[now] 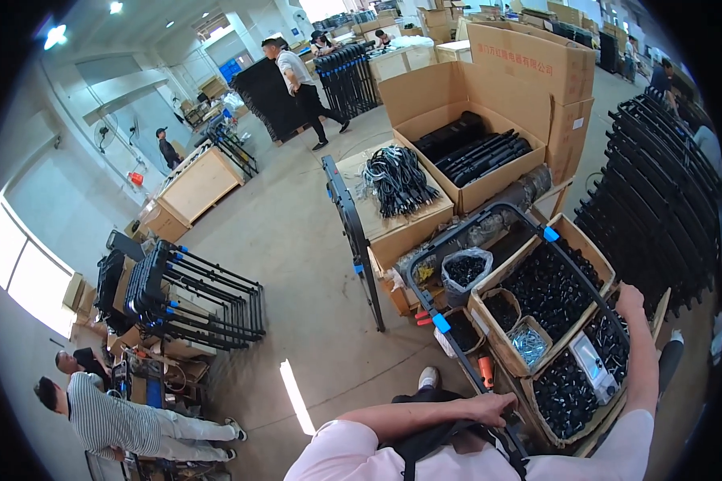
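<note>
A U-shaped black tube frame (425,301) with blue clips lies slanted across the parts boxes in front of me. My left hand (491,409) is closed at the near end of its left tube. Farther right, my right hand (630,301) is closed around its right tube. Beneath the frame, a carton of black knobs (553,280) stands beside a small box of silvery screws (529,343). A nearer box of black fasteners (565,401) has a clear plastic case (590,365) on top. An orange-handled tool (486,370) lies by the left tube.
An upright folded black frame (349,216) stands left of a crate bearing bundled black cables (397,180). Behind is an open carton of black parts (477,152). Stacked black tubes (658,200) rise at right. Several people work around the hall; one person (297,84) walks across the floor.
</note>
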Tool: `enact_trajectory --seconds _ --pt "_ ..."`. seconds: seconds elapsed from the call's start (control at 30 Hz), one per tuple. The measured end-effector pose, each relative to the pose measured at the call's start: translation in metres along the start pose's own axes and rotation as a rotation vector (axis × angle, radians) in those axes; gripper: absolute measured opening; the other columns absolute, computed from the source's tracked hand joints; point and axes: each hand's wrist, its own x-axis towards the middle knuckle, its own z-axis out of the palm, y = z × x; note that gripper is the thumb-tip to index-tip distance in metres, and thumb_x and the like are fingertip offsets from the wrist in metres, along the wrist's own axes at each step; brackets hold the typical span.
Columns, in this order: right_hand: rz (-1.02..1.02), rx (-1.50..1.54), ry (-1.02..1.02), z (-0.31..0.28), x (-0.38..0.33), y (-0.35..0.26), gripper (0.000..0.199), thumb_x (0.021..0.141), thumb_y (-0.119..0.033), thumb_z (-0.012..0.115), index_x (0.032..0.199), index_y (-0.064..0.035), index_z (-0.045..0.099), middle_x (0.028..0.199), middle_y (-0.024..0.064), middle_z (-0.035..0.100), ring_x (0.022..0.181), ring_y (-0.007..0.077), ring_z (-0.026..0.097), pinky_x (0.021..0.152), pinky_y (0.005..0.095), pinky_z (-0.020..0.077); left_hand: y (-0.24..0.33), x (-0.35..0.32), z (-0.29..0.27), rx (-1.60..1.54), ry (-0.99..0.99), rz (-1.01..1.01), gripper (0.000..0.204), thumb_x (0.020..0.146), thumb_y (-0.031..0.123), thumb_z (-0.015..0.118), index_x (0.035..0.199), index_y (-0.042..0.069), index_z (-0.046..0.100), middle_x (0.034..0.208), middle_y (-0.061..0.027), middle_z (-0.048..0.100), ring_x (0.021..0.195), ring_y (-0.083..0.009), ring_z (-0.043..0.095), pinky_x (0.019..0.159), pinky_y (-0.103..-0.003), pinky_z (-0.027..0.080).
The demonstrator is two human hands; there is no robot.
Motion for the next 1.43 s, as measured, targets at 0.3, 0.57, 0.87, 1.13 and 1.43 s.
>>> enact_trajectory --seconds 0.3,0.57,0.87,1.13,1.43 --pt "-0.055 -0.156 -0.189 0.013 -0.001 -0.010 0.027 0.082 -0.015 0.070 0.106 -0.0027 0.076 0.119 0.0194 0.075 0.110 0.0335 0.073 0.096 0.0453 0.0591 0.001 -0.013 -0.002 -0.186 -0.090 0.012 0.038 0.089 0.011 0.064 0.127 0.007 0.065 0.106 -0.0135 0.070 0.096 -0.0272 0.069 0.085 -0.042 0.055" --pt "-0.014 -0.041 -0.073 -0.011 -0.015 -0.020 0.023 0.081 -0.009 0.070 0.101 -0.0032 0.079 0.113 0.0222 0.076 0.111 0.0370 0.072 0.094 0.0474 0.0597 0.010 -0.001 -0.008 -0.091 -0.208 0.066 0.036 0.097 0.016 0.050 0.127 0.008 0.067 0.101 -0.0126 0.072 0.092 -0.0239 0.071 0.088 -0.040 0.055" --pt "-0.043 -0.208 -0.161 -0.008 -0.005 -0.032 0.025 0.083 -0.017 0.069 0.101 -0.0052 0.082 0.111 0.0186 0.078 0.104 0.0310 0.076 0.087 0.0449 0.0617 0.015 -0.002 -0.005 0.072 -0.109 0.014 0.039 0.101 0.040 0.059 0.132 0.019 0.068 0.117 -0.0155 0.075 0.111 -0.0369 0.070 0.097 -0.045 0.054" --pt "-0.006 -0.131 -0.101 0.003 -0.018 -0.022 0.026 0.080 -0.015 0.069 0.100 -0.0047 0.080 0.108 0.0221 0.077 0.105 0.0349 0.075 0.090 0.0451 0.0605 0.017 -0.007 -0.007 0.076 -0.026 -0.060 0.059 0.091 0.040 0.071 0.136 0.009 0.051 0.118 -0.0252 0.070 0.111 -0.0435 0.068 0.096 -0.050 0.053" --pt "0.035 -0.085 -0.180 0.002 -0.021 -0.023 0.042 0.087 -0.021 0.073 0.125 -0.0035 0.074 0.134 0.0177 0.070 0.123 0.0356 0.068 0.103 0.0417 0.0559 0.002 0.000 -0.007 0.167 -0.069 0.008 0.063 0.086 0.038 0.082 0.131 0.009 0.050 0.125 -0.0232 0.063 0.114 -0.0406 0.065 0.092 -0.050 0.053"
